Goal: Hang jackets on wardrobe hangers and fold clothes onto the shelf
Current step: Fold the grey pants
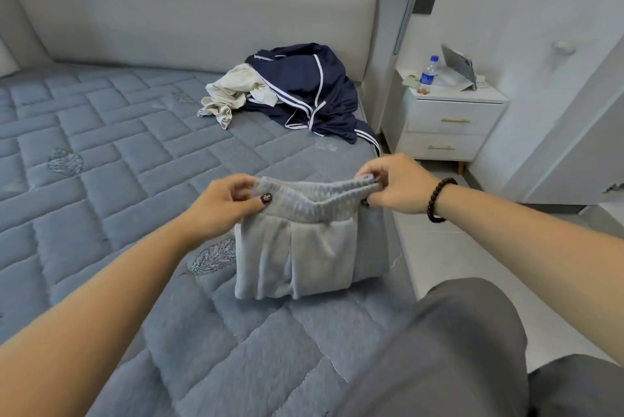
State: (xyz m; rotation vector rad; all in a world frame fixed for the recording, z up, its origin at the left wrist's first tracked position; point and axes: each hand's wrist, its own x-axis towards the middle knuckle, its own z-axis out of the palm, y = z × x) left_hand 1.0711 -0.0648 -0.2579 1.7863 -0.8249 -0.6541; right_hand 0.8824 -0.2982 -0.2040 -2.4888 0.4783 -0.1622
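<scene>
A single wide-angle camera worn on the person's head looks forward and down along both forearms, close over the near corner of the mattress, with the headboard far ahead and the nightstand off right.

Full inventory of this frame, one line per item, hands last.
grey sweatpants: 1, light grey, folded, held up by the waistband over the near mattress edge
navy jacket: 1, navy with white stripes, crumpled on the mattress by the headboard
cream garment: 1, off-white, crumpled, touching the jacket's left side
mattress: 1, blue-grey quilted
headboard: 1, light grey, padded
nightstand: 1, white with gold handles, right of the bed
water bottle: 1, clear with blue label, on the nightstand
tablet: 1, propped on the nightstand
bead bracelet: 1, dark, right wrist
left hand: pinches waistband's left end
right hand: pinches waistband's right end
</scene>
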